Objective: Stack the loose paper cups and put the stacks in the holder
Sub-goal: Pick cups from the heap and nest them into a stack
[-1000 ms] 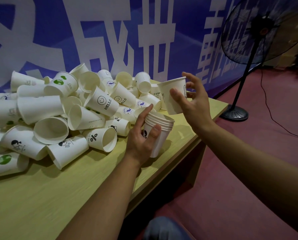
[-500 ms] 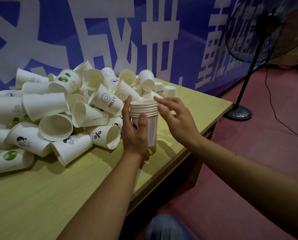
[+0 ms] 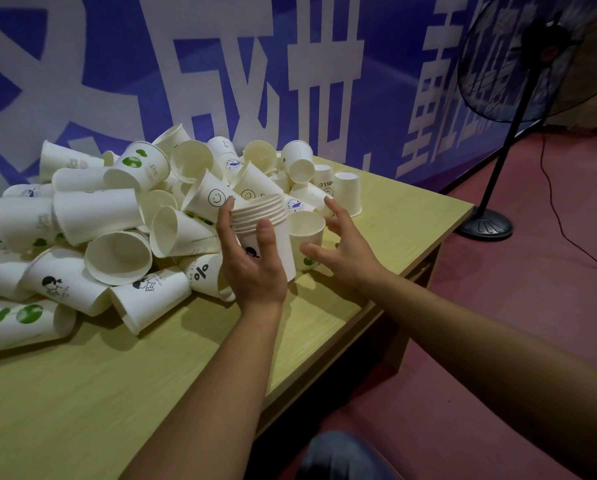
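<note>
At the centre of the frame the left hand [image 3: 252, 261] gripped a nested stack of cups [image 3: 265, 233], fingers and thumb curled round its side, while the right hand [image 3: 342, 251] hovered just right of it, fingers spread and empty, beside a loose upright cup [image 3: 305, 233]. The stacking step looked to be in hand, with a big pile of loose cups [image 3: 110, 216] across the left of the table [image 3: 376, 306]. The next move probably called for picking up that nearby cup and dropping it squarely into the stack; no holder was in view.
</note>
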Demonstrator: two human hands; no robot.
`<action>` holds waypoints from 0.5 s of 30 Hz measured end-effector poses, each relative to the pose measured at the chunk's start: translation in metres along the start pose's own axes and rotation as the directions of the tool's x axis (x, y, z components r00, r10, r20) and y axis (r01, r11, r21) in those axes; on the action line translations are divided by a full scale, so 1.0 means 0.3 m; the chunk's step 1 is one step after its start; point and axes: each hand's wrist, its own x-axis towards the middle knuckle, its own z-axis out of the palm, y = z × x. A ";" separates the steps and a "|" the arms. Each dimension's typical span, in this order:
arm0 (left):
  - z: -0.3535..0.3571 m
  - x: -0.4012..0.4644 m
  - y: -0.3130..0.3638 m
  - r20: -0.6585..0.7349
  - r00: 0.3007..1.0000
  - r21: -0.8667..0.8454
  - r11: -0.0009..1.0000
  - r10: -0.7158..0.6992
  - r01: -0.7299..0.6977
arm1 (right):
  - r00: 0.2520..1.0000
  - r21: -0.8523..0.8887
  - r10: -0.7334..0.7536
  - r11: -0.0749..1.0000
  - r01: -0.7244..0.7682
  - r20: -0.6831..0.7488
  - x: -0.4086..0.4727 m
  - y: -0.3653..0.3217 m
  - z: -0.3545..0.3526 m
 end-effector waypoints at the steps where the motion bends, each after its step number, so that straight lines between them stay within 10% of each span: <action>1: 0.000 0.000 0.000 -0.002 1.000 -0.001 1.000 0.000 0.000 | 1.000 0.001 0.000 1.000 0.000 0.003 0.008 0.004 0.004; 9: 0.011 -0.007 0.004 0.047 0.999 -0.051 0.999 0.003 -0.001 | 0.968 0.149 -0.091 0.980 0.128 -0.233 0.020 -0.049 -0.041; 15: 0.013 -0.033 0.008 0.341 0.940 -0.024 1.000 0.000 0.009 | 0.922 0.264 -0.150 0.931 0.253 -0.356 0.027 -0.168 -0.126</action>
